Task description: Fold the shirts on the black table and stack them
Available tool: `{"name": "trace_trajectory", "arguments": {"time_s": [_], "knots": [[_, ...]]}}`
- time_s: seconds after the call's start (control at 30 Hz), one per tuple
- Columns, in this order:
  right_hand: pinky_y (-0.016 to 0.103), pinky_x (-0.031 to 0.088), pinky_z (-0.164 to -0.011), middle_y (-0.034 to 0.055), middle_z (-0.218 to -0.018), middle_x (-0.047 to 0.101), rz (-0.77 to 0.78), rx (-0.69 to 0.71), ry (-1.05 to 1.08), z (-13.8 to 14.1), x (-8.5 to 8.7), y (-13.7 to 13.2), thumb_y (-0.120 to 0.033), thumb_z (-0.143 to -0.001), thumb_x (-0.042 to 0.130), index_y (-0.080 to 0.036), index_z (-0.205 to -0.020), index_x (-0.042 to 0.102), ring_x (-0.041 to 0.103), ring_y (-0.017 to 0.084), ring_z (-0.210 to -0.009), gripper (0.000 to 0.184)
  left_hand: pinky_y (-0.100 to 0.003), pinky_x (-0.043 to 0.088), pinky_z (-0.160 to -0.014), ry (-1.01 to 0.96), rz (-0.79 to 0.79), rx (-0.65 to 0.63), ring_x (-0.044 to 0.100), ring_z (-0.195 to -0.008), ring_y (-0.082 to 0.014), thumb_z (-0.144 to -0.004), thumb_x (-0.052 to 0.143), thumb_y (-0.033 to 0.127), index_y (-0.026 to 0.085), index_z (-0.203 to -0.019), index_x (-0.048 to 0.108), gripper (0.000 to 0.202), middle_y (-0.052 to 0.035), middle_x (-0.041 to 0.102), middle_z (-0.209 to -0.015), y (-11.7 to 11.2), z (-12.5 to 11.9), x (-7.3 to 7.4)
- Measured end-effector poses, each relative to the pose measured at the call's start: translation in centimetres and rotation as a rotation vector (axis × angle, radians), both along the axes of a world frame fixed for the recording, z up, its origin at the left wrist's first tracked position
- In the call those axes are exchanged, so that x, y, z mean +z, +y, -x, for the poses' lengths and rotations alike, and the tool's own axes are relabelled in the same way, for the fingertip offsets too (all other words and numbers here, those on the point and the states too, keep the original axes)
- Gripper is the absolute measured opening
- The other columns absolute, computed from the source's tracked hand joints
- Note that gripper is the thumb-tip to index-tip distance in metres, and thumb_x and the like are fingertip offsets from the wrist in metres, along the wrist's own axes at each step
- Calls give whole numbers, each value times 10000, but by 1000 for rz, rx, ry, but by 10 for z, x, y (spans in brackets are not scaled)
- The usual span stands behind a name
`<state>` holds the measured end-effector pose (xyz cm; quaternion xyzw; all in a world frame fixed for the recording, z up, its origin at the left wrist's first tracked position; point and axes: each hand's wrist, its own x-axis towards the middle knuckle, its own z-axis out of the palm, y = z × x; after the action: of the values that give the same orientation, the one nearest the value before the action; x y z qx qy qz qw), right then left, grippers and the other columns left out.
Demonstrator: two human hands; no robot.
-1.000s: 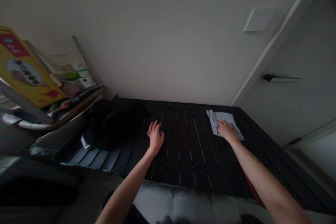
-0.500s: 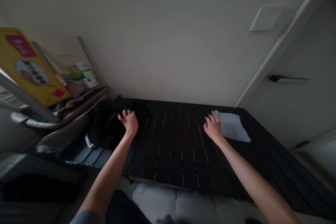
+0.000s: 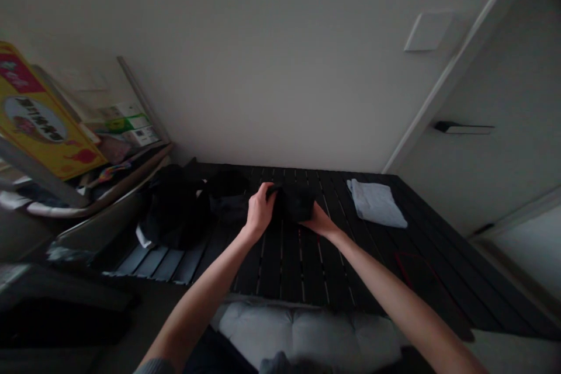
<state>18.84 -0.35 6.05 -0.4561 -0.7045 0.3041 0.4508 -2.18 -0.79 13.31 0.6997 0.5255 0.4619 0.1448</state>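
Both my hands hold one black garment [image 3: 293, 201] over the middle of the black slatted table [image 3: 307, 257]. My left hand [image 3: 259, 210] is closed on its left edge, and my right hand [image 3: 319, 222] grips it from below on the right. More black clothing lies in a pile [image 3: 175, 210] at the table's left end, a little left of my left hand. A folded light blue cloth [image 3: 376, 203] lies flat at the table's back right, apart from both hands.
A white wall stands behind the table, with a door and its dark handle [image 3: 463, 127] at the right. At the left is a tilted rack with a yellow box [image 3: 39, 120] and small packages. A grey cushion [image 3: 307, 333] is under the table's near edge.
My right hand left the folded blue cloth and moved left. My left hand reached to the black pile, then came back to the centre with a black garment that both hands now hold.
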Motion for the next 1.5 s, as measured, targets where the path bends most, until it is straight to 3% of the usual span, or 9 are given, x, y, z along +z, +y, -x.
{"name": "trace_trajectory", "arguments": {"time_s": [0.27,0.47,0.67,0.8,0.93,1.07,1.17,1.27,1.5], "knots": [[371,488,-822,52,-896,731,43,21,210,-6,36,-16,-211,-700,492,-150,-908,717,648,263,-895,312,-344,452,-941,-40,-78,-68,594,-1063,-200,-863,527,151,207,-1183,533,324,-72,634,-1139,-12,-21,4],[334,486,-701,53,-795,729,183,-361,417,-1,49,-14,-318,-706,532,-140,-845,707,641,257,-803,285,-437,368,-1033,43,-176,-27,523,-1161,-253,-896,524,268,201,-1192,538,304,-106,595,-1162,-50,-21,9],[337,525,-707,34,-829,733,381,-374,734,15,64,-13,-389,-693,632,-212,-884,674,664,246,-821,264,-426,324,-1121,-136,119,-365,345,-1372,-299,-739,736,422,184,-1479,188,950,-164,316,-1506,-71,-42,-13],[336,531,-727,32,-927,724,370,-154,782,21,63,-18,-495,-760,566,-224,-949,625,661,226,-894,335,-391,359,-1102,-278,144,-290,461,-1295,-222,-861,577,262,198,-1421,318,620,-109,491,-1395,-53,-44,-28],[344,536,-683,16,-743,691,369,-206,835,13,44,-10,-519,-754,512,-237,-786,558,661,214,-783,287,-362,387,-1081,-279,159,-294,539,-1214,-190,-834,505,124,195,-1300,505,471,-60,609,-1270,-36,-29,-30],[351,540,-662,-22,-641,643,360,-351,843,9,26,-1,-434,-662,621,-264,-711,501,652,212,-726,214,-375,384,-1088,-275,174,-383,540,-1221,-206,-818,526,138,185,-1258,573,445,-57,620,-1276,-34,-13,-21],[372,540,-682,6,-653,662,372,-235,710,10,23,-1,-472,-693,597,-260,-736,556,665,237,-770,221,-397,390,-1081,-317,194,-405,551,-1208,-226,-807,562,159,185,-1225,609,421,-59,631,-1265,-37,-6,-13],[384,535,-704,43,-692,690,356,-93,561,11,26,-4,-510,-753,545,-254,-771,627,668,256,-825,269,-396,411,-1059,-353,237,-482,582,-1163,-232,-794,605,175,195,-1193,639,400,-53,662,-1213,-42,-4,-5],[408,532,-731,47,-734,706,265,-165,473,-16,50,-8,-432,-757,564,-240,-837,703,667,288,-864,250,-364,531,-878,-493,465,-782,643,-1048,-249,-796,652,263,225,-1261,611,469,-77,670,-1189,-62,3,41]]}}
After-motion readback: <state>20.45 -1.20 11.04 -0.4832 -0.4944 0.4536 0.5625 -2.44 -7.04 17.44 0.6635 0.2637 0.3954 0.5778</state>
